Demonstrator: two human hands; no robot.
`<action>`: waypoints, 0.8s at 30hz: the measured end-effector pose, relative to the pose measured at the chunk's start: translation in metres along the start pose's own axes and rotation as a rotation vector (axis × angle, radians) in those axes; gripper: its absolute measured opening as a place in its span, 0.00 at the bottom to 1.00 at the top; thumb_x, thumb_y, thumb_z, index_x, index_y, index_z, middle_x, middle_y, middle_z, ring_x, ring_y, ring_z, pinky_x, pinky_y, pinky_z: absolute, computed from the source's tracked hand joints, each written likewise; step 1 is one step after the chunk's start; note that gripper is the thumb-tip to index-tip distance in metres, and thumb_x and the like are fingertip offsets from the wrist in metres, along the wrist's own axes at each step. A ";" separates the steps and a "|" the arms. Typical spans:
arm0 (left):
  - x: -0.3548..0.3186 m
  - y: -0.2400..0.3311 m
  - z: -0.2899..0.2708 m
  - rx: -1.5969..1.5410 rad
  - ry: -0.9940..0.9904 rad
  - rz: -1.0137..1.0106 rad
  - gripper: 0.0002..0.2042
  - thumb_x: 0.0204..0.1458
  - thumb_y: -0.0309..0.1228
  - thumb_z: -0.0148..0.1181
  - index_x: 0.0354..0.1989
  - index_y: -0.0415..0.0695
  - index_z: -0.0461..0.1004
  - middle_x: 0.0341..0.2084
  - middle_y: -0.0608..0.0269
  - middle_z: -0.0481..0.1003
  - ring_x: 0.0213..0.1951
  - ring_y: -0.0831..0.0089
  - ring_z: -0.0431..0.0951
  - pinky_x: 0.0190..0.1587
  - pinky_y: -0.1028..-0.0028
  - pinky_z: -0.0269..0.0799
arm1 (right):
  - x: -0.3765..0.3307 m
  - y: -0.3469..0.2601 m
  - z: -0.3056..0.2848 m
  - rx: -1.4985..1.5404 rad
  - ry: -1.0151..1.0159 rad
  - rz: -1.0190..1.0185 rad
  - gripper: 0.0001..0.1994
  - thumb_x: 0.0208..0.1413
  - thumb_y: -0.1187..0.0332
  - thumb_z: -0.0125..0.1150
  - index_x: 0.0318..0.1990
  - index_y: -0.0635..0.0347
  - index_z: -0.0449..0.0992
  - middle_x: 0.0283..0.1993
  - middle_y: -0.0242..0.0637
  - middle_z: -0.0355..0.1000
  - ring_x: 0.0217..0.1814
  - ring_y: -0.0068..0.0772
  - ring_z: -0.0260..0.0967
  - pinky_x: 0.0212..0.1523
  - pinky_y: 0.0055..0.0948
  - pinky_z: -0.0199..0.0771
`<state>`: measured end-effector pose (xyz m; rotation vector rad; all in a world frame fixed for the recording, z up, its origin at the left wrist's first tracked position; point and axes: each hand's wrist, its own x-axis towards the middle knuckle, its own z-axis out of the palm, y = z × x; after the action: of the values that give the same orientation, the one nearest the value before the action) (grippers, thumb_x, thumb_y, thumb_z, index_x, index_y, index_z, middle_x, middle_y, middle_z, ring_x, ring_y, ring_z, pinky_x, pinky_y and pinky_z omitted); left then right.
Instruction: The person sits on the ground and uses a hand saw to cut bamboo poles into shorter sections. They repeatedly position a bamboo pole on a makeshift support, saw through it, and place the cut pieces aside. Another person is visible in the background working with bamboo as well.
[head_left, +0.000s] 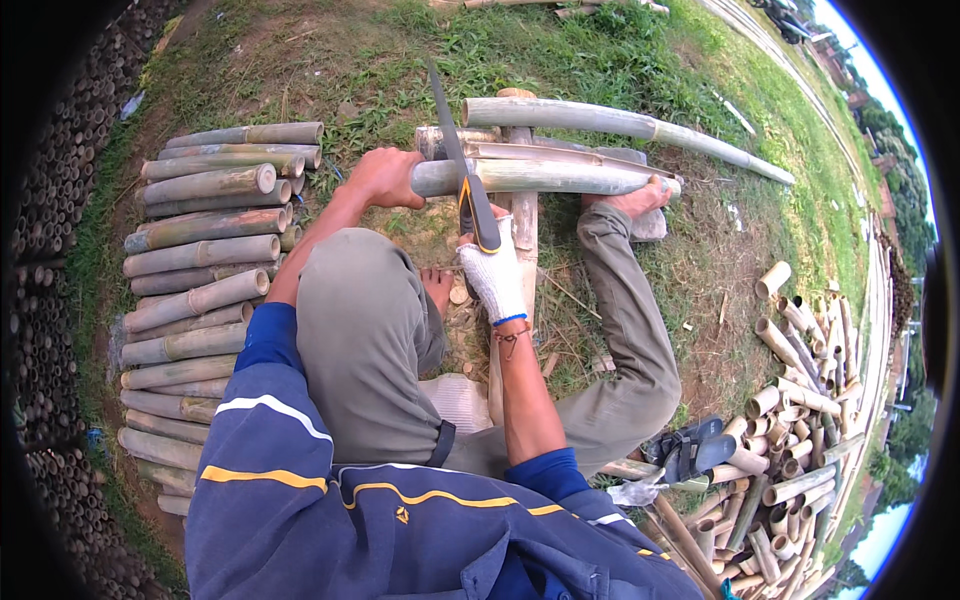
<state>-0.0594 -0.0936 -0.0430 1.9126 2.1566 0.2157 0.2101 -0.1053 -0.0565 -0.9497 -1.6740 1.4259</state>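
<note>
My left hand (385, 177), bare, grips the near end of a pale green bamboo pole (560, 178) that lies across a wooden rest (522, 215). My right hand (495, 272), in a white knit glove, is closed on the yellow-and-black handle of a hand saw (455, 150). The saw blade stands on the pole just right of my left hand. My bare right foot (633, 200) presses on the pole's far part. A longer bamboo pole (620, 123) lies behind it.
A row of cut bamboo lengths (200, 290) lies stacked on my left. A heap of short bamboo offcuts (790, 420) sits at the right, with dark sandals (695, 447) beside it. Grass and bare earth surround the wooden rest.
</note>
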 end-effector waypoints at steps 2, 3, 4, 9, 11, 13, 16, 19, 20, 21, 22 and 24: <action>-0.007 -0.006 -0.002 -0.005 -0.035 -0.006 0.32 0.35 0.48 0.77 0.49 0.42 0.85 0.39 0.44 0.88 0.44 0.45 0.88 0.52 0.52 0.84 | -0.049 0.006 -0.011 -0.032 0.008 0.011 0.32 0.58 0.82 0.62 0.71 0.61 0.66 0.55 0.38 0.72 0.53 0.31 0.72 0.59 0.31 0.75; -0.009 -0.014 0.000 -0.008 -0.038 -0.018 0.32 0.35 0.48 0.77 0.50 0.43 0.85 0.39 0.44 0.88 0.45 0.45 0.88 0.52 0.52 0.84 | -0.096 -0.015 -0.020 -0.125 0.008 0.110 0.33 0.58 0.81 0.63 0.72 0.61 0.66 0.56 0.38 0.72 0.51 0.29 0.72 0.56 0.32 0.76; -0.012 -0.024 0.001 -0.011 -0.041 -0.032 0.32 0.35 0.48 0.77 0.50 0.43 0.85 0.39 0.44 0.88 0.45 0.45 0.88 0.53 0.53 0.84 | -0.136 -0.034 -0.034 -0.095 -0.038 0.169 0.33 0.58 0.81 0.62 0.73 0.62 0.65 0.56 0.42 0.72 0.52 0.31 0.74 0.57 0.31 0.77; -0.007 -0.007 0.000 0.002 -0.028 -0.046 0.36 0.35 0.48 0.78 0.57 0.43 0.83 0.41 0.43 0.87 0.47 0.45 0.88 0.55 0.52 0.83 | -0.249 -0.080 -0.086 -0.362 -0.055 0.174 0.31 0.59 0.79 0.55 0.72 0.65 0.64 0.62 0.50 0.70 0.62 0.44 0.73 0.67 0.39 0.72; -0.008 -0.006 -0.002 0.032 -0.038 -0.059 0.36 0.36 0.49 0.79 0.56 0.43 0.83 0.41 0.43 0.87 0.47 0.45 0.88 0.55 0.52 0.84 | -0.201 -0.055 -0.073 -0.357 -0.055 0.073 0.31 0.60 0.79 0.57 0.72 0.65 0.64 0.60 0.48 0.71 0.61 0.44 0.74 0.65 0.38 0.73; -0.010 0.000 0.002 0.054 -0.044 -0.085 0.34 0.38 0.50 0.79 0.54 0.44 0.83 0.40 0.43 0.87 0.46 0.45 0.88 0.54 0.51 0.84 | -0.110 -0.029 -0.041 -0.092 -0.050 0.337 0.29 0.61 0.80 0.61 0.71 0.62 0.66 0.57 0.43 0.72 0.57 0.34 0.72 0.62 0.33 0.74; 0.005 0.012 0.002 0.044 -0.009 -0.057 0.35 0.36 0.49 0.79 0.55 0.45 0.83 0.40 0.45 0.88 0.46 0.45 0.88 0.54 0.51 0.83 | 0.001 0.019 -0.014 -0.046 0.016 0.025 0.29 0.60 0.80 0.63 0.69 0.60 0.67 0.56 0.39 0.73 0.52 0.30 0.72 0.58 0.29 0.76; -0.001 -0.004 -0.001 0.005 -0.033 -0.036 0.34 0.36 0.50 0.78 0.54 0.46 0.84 0.40 0.45 0.88 0.46 0.45 0.88 0.54 0.51 0.83 | -0.008 0.000 -0.006 -0.051 -0.011 0.048 0.30 0.57 0.80 0.64 0.69 0.60 0.67 0.60 0.41 0.73 0.58 0.30 0.73 0.61 0.30 0.75; -0.003 -0.002 -0.001 -0.012 -0.041 -0.021 0.34 0.35 0.50 0.77 0.54 0.47 0.84 0.41 0.45 0.88 0.46 0.45 0.88 0.54 0.51 0.83 | -0.033 -0.002 -0.009 -0.074 0.017 -0.042 0.31 0.57 0.80 0.64 0.69 0.60 0.67 0.60 0.41 0.73 0.58 0.30 0.73 0.61 0.29 0.74; -0.009 -0.007 -0.003 -0.009 -0.023 -0.038 0.33 0.35 0.48 0.77 0.51 0.43 0.84 0.40 0.44 0.88 0.45 0.46 0.89 0.53 0.52 0.84 | -0.065 0.000 -0.014 -0.101 0.016 -0.082 0.32 0.57 0.80 0.63 0.71 0.60 0.67 0.60 0.40 0.73 0.58 0.30 0.73 0.62 0.30 0.74; -0.008 -0.015 -0.007 -0.005 -0.009 -0.041 0.33 0.35 0.48 0.77 0.51 0.43 0.84 0.40 0.44 0.88 0.45 0.46 0.88 0.53 0.52 0.84 | -0.106 -0.024 -0.023 -0.137 0.009 0.065 0.32 0.57 0.81 0.62 0.72 0.60 0.66 0.59 0.41 0.72 0.58 0.31 0.73 0.63 0.32 0.74; -0.013 -0.018 0.001 -0.016 -0.016 -0.024 0.33 0.35 0.48 0.77 0.52 0.42 0.84 0.40 0.44 0.88 0.45 0.46 0.88 0.53 0.52 0.84 | -0.196 -0.043 -0.059 -0.283 -0.040 0.097 0.32 0.58 0.83 0.56 0.73 0.63 0.64 0.61 0.44 0.71 0.60 0.35 0.73 0.64 0.34 0.74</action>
<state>-0.0751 -0.1090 -0.0476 1.8727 2.1599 0.2124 0.3491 -0.2569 -0.0198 -1.1781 -1.9164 1.2980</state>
